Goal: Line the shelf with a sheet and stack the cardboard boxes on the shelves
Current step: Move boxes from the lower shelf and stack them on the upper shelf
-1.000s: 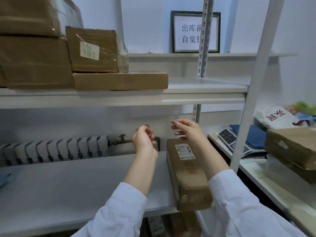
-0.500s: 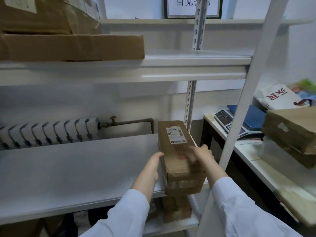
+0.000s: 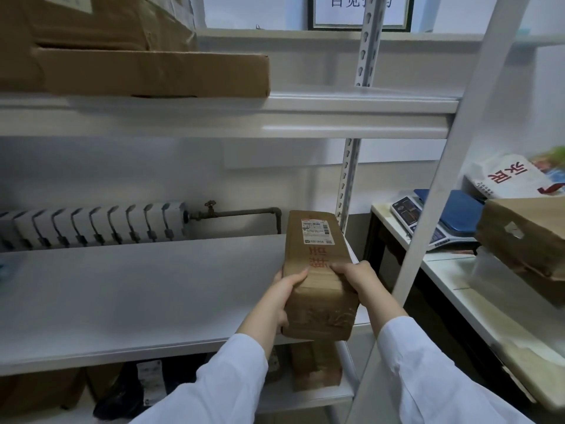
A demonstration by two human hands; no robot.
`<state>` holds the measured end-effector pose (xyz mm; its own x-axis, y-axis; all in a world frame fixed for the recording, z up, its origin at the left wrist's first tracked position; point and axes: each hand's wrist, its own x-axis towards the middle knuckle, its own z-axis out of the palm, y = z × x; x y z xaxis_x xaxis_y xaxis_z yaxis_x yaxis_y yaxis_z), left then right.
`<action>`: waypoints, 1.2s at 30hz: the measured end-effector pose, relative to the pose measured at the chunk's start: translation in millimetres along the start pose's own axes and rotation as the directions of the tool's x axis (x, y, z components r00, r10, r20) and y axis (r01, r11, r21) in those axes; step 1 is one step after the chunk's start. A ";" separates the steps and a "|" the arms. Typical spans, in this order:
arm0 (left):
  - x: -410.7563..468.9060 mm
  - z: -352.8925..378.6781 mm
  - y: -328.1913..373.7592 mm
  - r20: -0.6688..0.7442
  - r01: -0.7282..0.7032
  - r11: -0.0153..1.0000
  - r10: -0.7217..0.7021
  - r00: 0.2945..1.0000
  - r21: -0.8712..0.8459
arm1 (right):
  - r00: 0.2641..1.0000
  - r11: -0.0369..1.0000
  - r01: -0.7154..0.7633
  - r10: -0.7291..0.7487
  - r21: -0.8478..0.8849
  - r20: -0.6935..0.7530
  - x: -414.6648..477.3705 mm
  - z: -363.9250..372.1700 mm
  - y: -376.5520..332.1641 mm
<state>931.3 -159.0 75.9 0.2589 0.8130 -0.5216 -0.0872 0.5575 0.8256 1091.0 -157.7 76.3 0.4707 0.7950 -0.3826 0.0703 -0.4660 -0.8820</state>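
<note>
Both hands hold 1 long cardboard box at its near end. The left grip wraps its left side, thumb on the top face and fingers curled round the lower corner. The right grip is curled over its right top edge, fingertips on the red print. The box lies lengthwise at the right end of the middle shelf, with its near end jutting past the front edge. It is taped shut, so its contents cannot be seen, and it carries 1 white shipping label on top.

The upper shelf holds at least 2 closed boxes at its left: 1 flat box with 1 bulkier box on top of it. On the lower shelf, 1 brown box sits directly beneath the held one, with a dark packet further left.

Behind the middle shelf, 1 white radiator runs along the wall. To the right, a desk carries 1 scale with a blue pan, 1 white printed bag and 1 more closed cardboard box.
</note>
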 end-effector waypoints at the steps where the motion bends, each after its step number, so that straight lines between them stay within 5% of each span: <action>1: -3.5 -2.6 1.4 -0.002 -0.028 1.000 0.028 1.000 -0.012 | 1.000 1.000 0.002 -0.002 0.018 0.006 -4.2 1.1 -2.8; 13: -68.2 -63.3 26.0 -0.101 -0.290 0.956 0.285 0.953 -0.038 | 0.993 0.995 0.098 -0.100 0.036 0.065 -89.7 39.7 -31.6; 19: -104.1 -105.3 32.8 -0.351 -0.460 0.888 0.430 0.832 -0.002 | 0.979 0.985 0.165 -0.169 0.050 0.112 -140.2 70.3 -42.8; 25: -137.8 -143.2 40.5 -0.453 -0.538 0.842 0.465 0.761 -0.040 | 0.969 0.973 0.212 -0.221 0.086 0.114 -179.4 86.6 -51.6; 30: -161.7 -173.5 53.6 -0.444 -0.496 0.864 0.414 0.795 -0.082 | 0.961 0.955 0.248 -0.264 0.162 0.082 -198.2 99.6 -55.6; 36: -180.6 -214.1 72.6 -0.307 -0.391 0.909 0.335 0.891 -0.143 | 0.959 0.915 0.273 -0.235 0.297 -0.158 -210.1 98.2 -65.7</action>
<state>672.3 -229.3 183.9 -0.0941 0.9626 -0.2542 -0.3178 0.2129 0.9240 901.1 -256.0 187.6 0.5742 0.8104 -0.1165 -0.0682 -0.0945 -0.9932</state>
